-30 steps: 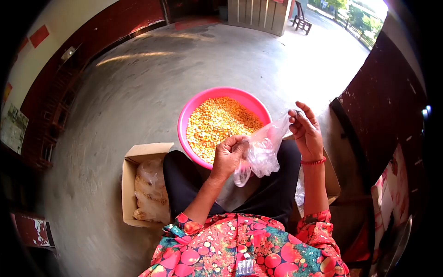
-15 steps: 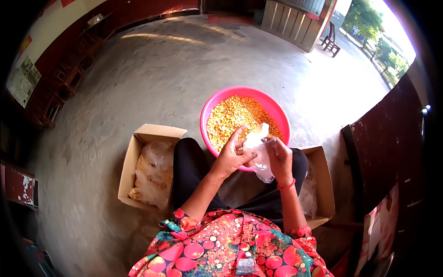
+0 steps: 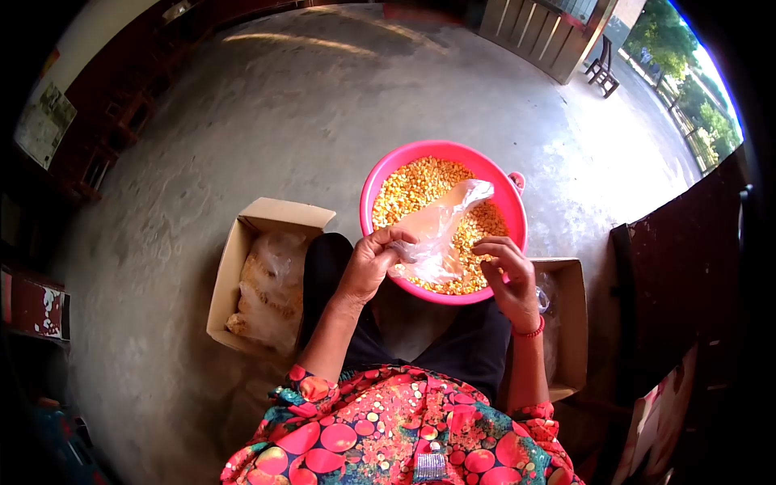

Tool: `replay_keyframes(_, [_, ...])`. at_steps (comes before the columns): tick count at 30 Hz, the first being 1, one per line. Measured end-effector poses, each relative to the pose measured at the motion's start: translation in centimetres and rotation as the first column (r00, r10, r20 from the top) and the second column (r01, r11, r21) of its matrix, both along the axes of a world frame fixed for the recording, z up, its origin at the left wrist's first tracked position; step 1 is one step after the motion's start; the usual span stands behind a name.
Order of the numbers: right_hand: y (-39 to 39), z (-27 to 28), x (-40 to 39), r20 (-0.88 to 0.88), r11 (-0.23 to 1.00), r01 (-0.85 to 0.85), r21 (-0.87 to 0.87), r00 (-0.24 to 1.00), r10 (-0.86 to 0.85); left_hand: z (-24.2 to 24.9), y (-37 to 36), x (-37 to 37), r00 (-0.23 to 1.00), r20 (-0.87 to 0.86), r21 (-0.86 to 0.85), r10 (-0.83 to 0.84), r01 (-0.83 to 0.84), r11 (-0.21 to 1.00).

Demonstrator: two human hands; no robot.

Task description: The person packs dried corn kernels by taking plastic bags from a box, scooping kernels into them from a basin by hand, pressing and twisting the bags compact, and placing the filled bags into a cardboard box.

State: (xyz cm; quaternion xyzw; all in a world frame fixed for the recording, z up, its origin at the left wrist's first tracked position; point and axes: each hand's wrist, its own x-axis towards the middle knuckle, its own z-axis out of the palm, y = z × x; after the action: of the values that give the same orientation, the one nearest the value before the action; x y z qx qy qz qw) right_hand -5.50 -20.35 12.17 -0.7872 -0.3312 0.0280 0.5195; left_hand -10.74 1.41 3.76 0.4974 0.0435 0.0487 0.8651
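A clear plastic bag [image 3: 440, 222] hangs over the pink basin [image 3: 373, 174], pinched at its left edge by my left hand [image 3: 373, 263]. Loose yellow corn kernels [image 3: 420, 178] fill much of the basin under it. My right hand [image 3: 512, 279] is apart from the bag, above the basin's right front rim, with its fingers bent and spread and nothing seen between them. A red beaded bracelet [image 3: 529, 330] circles the right wrist.
On my left, a cardboard box [image 3: 222, 299] holds filled clear bags [image 3: 271, 287]. Another cardboard box [image 3: 572, 323] with clear plastic in it stands on my right. A dark wooden piece of furniture [image 3: 671, 242] rises at far right. A chair [image 3: 602, 69] stands by the doorway.
The bag has gone from bunched between both hands to spread out over the basin. My right hand has let go of it and moved right; my left hand has moved slightly left.
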Motion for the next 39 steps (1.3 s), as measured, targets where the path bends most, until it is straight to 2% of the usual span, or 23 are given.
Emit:
replay_keyframes(3, [3.4, -1.6, 0.5, 0.08, 0.972, -0.176, -0.157, 0.978, 0.19, 0.3, -0.1, 0.9, 0.999, -0.038, -0.087, 0.0, -0.003, 0.996])
replay_keyframes(4, [4.0, -2.6, 0.5, -0.068, 0.963, -0.121, -0.24, 0.992, 0.108, 0.5, 0.2, 1.2, 0.999, -0.051, -0.162, 0.0, -0.008, 0.987])
replay_keyframes(5, [4.4, -4.6, 1.1, 0.009, 0.971, -0.133, -0.2, 0.99, 0.138, 0.6, 0.4, 1.6, 0.998, -0.063, -0.236, 0.001, -0.016, 0.972])
replay_keyframes(7, [5.1, -7.7, 1.7, -0.415, 0.975, -0.195, -0.107, 0.9, 0.134, 0.1, 0.9, 2.4, 0.999, -0.026, -0.255, 0.024, -0.03, 0.967])
replay_keyframes(8, [5.4, -8.4, 1.8, -0.532, 0.978, -0.203, -0.052, 0.834, 0.145, 0.4, 1.1, 2.8, 0.999, -0.035, -0.228, 0.002, -0.01, 0.974])
replay_keyframes(11, [6.6, -9.3, 2.1, -0.579, 0.938, -0.345, -0.042, 0.773, 0.259, 2.2, 0.4, 3.2, 0.996, -0.022, -0.075, -0.082, 0.08, 0.994])
replay_keyframes(12, [7.0, -9.3, 2.6, -0.583, 0.913, -0.337, -0.229, 0.799, 0.148, 2.5, -0.1, 3.1, 0.992, -0.007, 0.021, -0.126, 0.126, 0.992])
replay_keyframes(13, [7.1, -9.7, 3.3, -0.433, 0.929, -0.291, -0.229, 0.885, 0.171, 3.4, -0.4, 2.9, 0.985, 0.008, 0.119, -0.171, 0.169, 0.978])
replay_keyframes(14, [7.2, -10.0, 4.1, -0.264, 0.945, -0.233, -0.231, 0.95, 0.169, 4.9, -0.6, 2.3, 0.957, -0.084, 0.069, -0.277, 0.282, 0.957])
replay_keyframes(15, [7.3, -9.5, 5.2, -0.549, 0.961, 0.023, 0.275, 0.824, 0.137, 3.9, -1.1, 2.5, 0.969, 0.024, 0.306, -0.247, 0.228, 0.924])
replay_keyframes(17, [4.4, -12.3, 7.0, -0.523, 0.85, 0.216, 0.48, 0.848, 0.079, 6.1, -1.9, 1.6, 0.974, 0.215, 0.634, -0.065, -0.089, 0.768])
replay_keyframes(18, [3.1, -11.0, 6.9, -0.632, 0.794, 0.394, 0.464, 0.775, -0.015, 5.7, -2.1, 1.3, 0.974, 0.215, 0.635, -0.065, -0.089, 0.767])
replay_keyframes(20, [1.2, -12.1, 7.1, -0.574, 0.791, 0.407, 0.456, 0.814, -0.088, 3.9, -2.2, 1.3, 0.964, 0.215, 0.783, 0.154, -0.264, 0.563])
replay_keyframes(23, [-1.1, -15.5, 7.5, -0.369, 0.787, 0.439, 0.434, 0.883, -0.29, 1.5, -2.4, 1.7, 0.934, 0.301, 0.765, 0.192, -0.357, 0.536])
replay_keyframes(26, [-1.2, -15.5, 6.8, -0.214, 0.785, 0.46, 0.416, 0.888, -0.407, 1.6, -4.0, 2.1, 0.947, 0.255, 0.774, 0.197, -0.322, 0.545])
replay_keyframes(29, [4.4, -7.7, 3.1, -0.279, 0.969, -0.014, 0.246, 0.957, 0.085, 2.3, -5.5, 2.6, 0.858, 0.507, 0.674, 0.08, -0.452, 0.585])
replay_keyframes(30, [5.0, -4.7, 2.3, -0.209, 0.99, 0.056, -0.128, 0.974, -0.082, 2.5, -5.4, 2.1, 0.89, 0.455, 0.707, 0.02, -0.375, 0.599])
replay_keyframes(31, [5.1, -4.7, 2.4, -0.207, 0.991, 0.056, -0.125, 0.975, -0.082, 2.3, -5.4, 1.9, 0.889, 0.458, 0.708, 0.018, -0.377, 0.597])
replay_keyframes(33, [5.1, -5.1, 3.5, 0.068, 0.931, 0.323, -0.169, 0.946, -0.316, 1.6, -5.4, 1.9, 0.899, 0.439, 0.596, 0.009, -0.298, 0.746])
replay_keyframes(35, [3.1, -8.3, 5.8, 0.058, 0.977, 0.197, -0.086, 0.979, -0.193, 1.3, -5.0, 1.2, 0.915, 0.403, 0.56, 0.015, -0.259, 0.787])
replay_keyframes(36, [2.1, -10.0, 7.0, 0.053, 0.991, 0.13, -0.045, 0.99, -0.127, 1.1, -4.6, 0.7, 0.979, 0.205, 0.486, 0.002, -0.103, 0.868])
replay_keyframes(37, [1.6, -11.3, 7.8, -0.059, 0.994, 0.109, 0.001, 0.992, -0.109, 0.9, -4.3, 0.2, 0.999, -0.001, 0.371, -0.042, 0.04, 0.928])
replay_keyframes(39, [1.2, -12.3, 9.0, -0.276, 0.99, 0.103, 0.101, 0.958, -0.071, 0.6, -3.6, -0.2, 0.999, -0.014, 0.329, -0.047, 0.049, 0.943])
